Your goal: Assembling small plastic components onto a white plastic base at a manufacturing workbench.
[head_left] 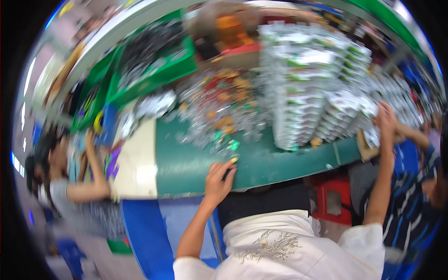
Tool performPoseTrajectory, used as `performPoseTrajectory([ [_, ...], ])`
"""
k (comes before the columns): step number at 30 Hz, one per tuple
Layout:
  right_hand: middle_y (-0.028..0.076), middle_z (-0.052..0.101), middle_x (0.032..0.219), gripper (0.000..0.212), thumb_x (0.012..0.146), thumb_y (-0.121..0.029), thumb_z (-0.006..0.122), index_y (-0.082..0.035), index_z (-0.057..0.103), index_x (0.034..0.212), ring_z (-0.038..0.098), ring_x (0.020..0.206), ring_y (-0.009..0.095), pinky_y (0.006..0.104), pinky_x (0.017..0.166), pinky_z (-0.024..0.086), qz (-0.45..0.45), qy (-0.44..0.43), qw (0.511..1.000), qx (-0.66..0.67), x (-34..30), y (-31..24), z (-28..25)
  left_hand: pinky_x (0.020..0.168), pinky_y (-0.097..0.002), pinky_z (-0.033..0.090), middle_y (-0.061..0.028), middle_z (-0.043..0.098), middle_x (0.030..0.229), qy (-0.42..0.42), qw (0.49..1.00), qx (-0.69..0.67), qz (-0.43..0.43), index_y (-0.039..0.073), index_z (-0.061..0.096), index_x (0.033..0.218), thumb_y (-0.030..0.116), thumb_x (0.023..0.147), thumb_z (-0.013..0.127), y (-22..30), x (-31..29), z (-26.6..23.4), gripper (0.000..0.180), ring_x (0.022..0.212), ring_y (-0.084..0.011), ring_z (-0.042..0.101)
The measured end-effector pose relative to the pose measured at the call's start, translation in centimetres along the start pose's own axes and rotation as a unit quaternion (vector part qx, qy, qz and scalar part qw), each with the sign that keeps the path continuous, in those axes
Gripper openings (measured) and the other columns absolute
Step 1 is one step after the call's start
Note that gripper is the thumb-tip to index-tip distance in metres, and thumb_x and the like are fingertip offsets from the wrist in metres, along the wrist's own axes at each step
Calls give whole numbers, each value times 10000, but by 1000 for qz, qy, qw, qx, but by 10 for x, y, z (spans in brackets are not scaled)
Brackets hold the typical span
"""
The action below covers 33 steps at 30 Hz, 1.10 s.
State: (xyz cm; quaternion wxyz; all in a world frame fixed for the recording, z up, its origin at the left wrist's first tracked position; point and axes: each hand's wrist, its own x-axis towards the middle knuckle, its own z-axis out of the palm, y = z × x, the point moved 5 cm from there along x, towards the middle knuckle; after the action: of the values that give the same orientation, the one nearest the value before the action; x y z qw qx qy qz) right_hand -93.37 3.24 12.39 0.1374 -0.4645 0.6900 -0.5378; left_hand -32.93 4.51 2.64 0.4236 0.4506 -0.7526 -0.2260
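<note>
My left hand [218, 181] is over the front edge of the green tabletop [186, 163], its thumb and forefinger pinched around a small yellow piece [234, 160]. Just beyond lies a spread pile of small clear plastic pieces [196, 119], mixed with orange, red and green ones. On the right, my raised right hand [385, 123] is beside the stacked silver-white trays [347, 109]. Blur and overlap hide whether its fingers grip a tray edge.
A tall stack of white packs with green marks [298, 93] stands at centre right. Green bins [154, 77] of dark and clear parts sit far left. Co-workers are at left [70, 186] and right [406, 196]. A red stool [333, 200] stands under the table.
</note>
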Motion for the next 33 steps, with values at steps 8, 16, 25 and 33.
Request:
performPoseTrajectory([
  [8, 17, 595, 827, 169, 979, -78, 579, -13, 633, 1125, 465, 599, 51, 188, 521, 372, -226, 13, 974, 4, -97, -138, 57, 786, -372, 508, -90, 721, 926, 8, 1000, -14, 6, 28, 681, 1119, 11, 826, 724, -5, 9, -2, 297, 853, -270, 652],
  [16, 208, 683, 934, 213, 875, -82, 687, 18, 666, 1063, 660, 797, 379, 406, 694, 518, -369, -285, 874, -136, -216, -221, 348, 783, -429, 479, -118, 684, 918, 61, 997, -38, -4, 57, 691, 1045, 93, 768, 740, -9, -9, -11, 284, 854, -315, 615],
  [25, 101, 683, 810, 128, 947, -101, 621, 10, 674, 982, 662, 670, 189, 330, 550, 493, -284, -336, 896, -62, -194, -154, 395, 806, -410, 424, -96, 614, 857, 78, 995, -62, 20, 24, 675, 1038, 127, 859, 693, 0, -20, 3, 207, 888, -275, 570],
  [33, 44, 662, 829, 160, 996, -160, 588, -15, 621, 1058, 578, 594, 54, 176, 438, 423, 2, -420, 883, 209, -188, -173, 422, 792, -394, 423, -85, 606, 851, 81, 995, -43, 37, 25, 679, 1031, 123, 867, 683, -9, -8, 2, 191, 866, -264, 567],
])
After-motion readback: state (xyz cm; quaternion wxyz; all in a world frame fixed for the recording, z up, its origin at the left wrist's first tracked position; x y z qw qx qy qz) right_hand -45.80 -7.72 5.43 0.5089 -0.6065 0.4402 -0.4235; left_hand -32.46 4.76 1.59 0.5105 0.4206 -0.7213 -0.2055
